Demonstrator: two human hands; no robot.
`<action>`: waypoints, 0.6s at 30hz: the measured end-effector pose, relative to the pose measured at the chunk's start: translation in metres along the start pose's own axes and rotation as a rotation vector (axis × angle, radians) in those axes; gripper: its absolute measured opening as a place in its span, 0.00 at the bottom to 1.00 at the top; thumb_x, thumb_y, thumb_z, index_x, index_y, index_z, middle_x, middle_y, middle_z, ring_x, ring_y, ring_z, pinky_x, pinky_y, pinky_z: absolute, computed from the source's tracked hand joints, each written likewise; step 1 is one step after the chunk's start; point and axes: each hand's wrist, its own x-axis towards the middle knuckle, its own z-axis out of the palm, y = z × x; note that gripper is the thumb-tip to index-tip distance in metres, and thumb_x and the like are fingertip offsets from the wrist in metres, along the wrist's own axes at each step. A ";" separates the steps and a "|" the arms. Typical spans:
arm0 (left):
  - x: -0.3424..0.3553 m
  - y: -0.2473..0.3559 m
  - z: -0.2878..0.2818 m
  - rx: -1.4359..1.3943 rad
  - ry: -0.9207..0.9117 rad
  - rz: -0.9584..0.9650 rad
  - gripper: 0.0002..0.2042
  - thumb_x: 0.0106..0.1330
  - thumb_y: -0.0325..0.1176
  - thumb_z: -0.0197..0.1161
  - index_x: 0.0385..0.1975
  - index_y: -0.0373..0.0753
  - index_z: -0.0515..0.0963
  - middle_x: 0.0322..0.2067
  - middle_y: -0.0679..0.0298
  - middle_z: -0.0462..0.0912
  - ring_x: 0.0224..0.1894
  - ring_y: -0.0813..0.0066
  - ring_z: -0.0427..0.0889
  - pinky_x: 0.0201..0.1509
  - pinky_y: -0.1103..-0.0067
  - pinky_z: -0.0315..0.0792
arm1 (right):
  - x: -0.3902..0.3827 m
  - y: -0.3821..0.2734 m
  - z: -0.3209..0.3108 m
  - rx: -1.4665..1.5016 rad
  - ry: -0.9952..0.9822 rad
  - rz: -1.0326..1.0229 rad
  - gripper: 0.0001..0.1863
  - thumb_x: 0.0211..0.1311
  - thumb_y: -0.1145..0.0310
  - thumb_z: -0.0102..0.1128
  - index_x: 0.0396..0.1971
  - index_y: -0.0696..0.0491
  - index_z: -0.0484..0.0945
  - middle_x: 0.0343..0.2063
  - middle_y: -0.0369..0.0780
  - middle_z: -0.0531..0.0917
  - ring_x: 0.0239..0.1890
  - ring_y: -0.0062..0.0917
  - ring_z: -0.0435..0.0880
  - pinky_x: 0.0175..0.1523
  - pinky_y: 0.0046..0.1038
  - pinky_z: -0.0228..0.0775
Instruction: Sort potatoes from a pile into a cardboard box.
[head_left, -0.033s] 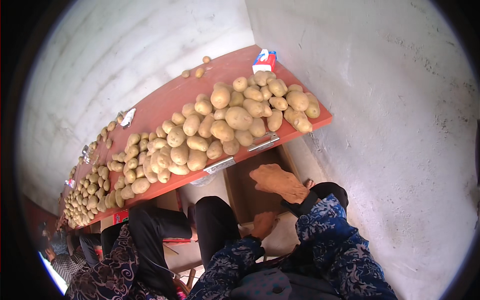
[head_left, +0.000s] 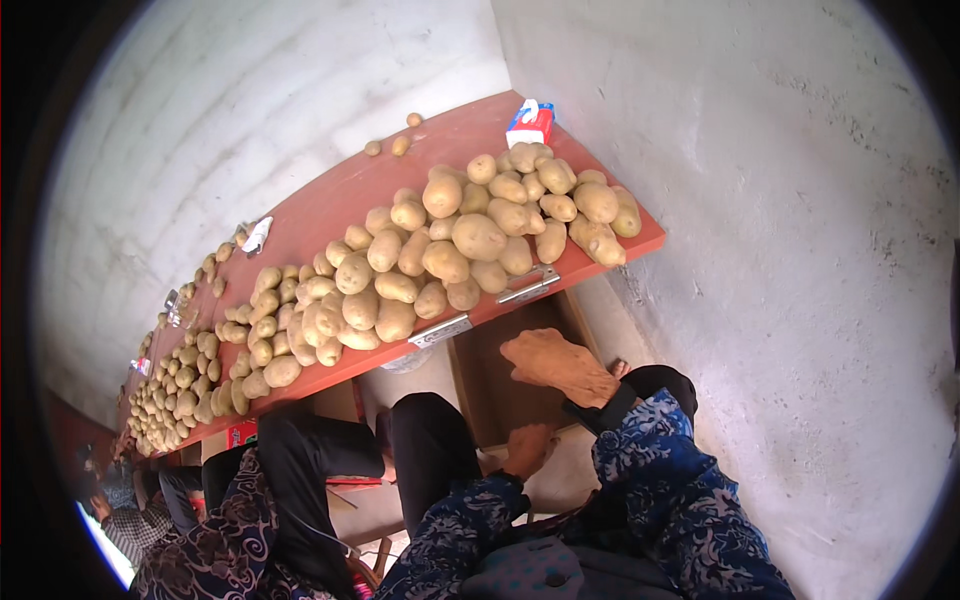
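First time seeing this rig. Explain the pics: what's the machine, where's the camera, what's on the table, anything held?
No robot here: it's a seated person using two bare hands. The pictures come from the left one of two fisheye cameras worn on the head, looking down, so straight edges bend near the rim.

The long red table carries a heap of potatoes and, near its far corner, a tissue pack. Below the table edge sits an open brown box.

The right hand, with a black wristband, is above the box; the left hand is lower, by its near side. Nothing shows in either, but the fingers are largely hidden, so I can't be sure.
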 end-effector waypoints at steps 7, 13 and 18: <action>0.002 0.005 -0.005 0.034 -0.076 -0.041 0.10 0.60 0.41 0.65 0.33 0.43 0.84 0.29 0.53 0.85 0.35 0.52 0.85 0.38 0.61 0.76 | -0.002 0.000 0.000 0.006 0.014 -0.016 0.07 0.49 0.74 0.62 0.29 0.58 0.85 0.30 0.49 0.86 0.38 0.42 0.87 0.41 0.40 0.80; 0.000 0.005 -0.004 0.027 -0.062 -0.015 0.10 0.60 0.41 0.65 0.34 0.43 0.84 0.30 0.53 0.85 0.35 0.53 0.85 0.38 0.61 0.77 | 0.001 -0.002 -0.001 0.000 -0.025 0.020 0.08 0.50 0.74 0.61 0.30 0.57 0.85 0.32 0.49 0.86 0.39 0.41 0.87 0.42 0.39 0.80; 0.002 0.001 0.003 0.022 -0.032 -0.025 0.11 0.60 0.42 0.64 0.36 0.44 0.84 0.30 0.53 0.85 0.35 0.53 0.85 0.37 0.61 0.76 | -0.002 -0.001 -0.001 0.003 -0.008 -0.007 0.08 0.50 0.73 0.61 0.30 0.57 0.85 0.31 0.49 0.86 0.39 0.41 0.87 0.43 0.39 0.80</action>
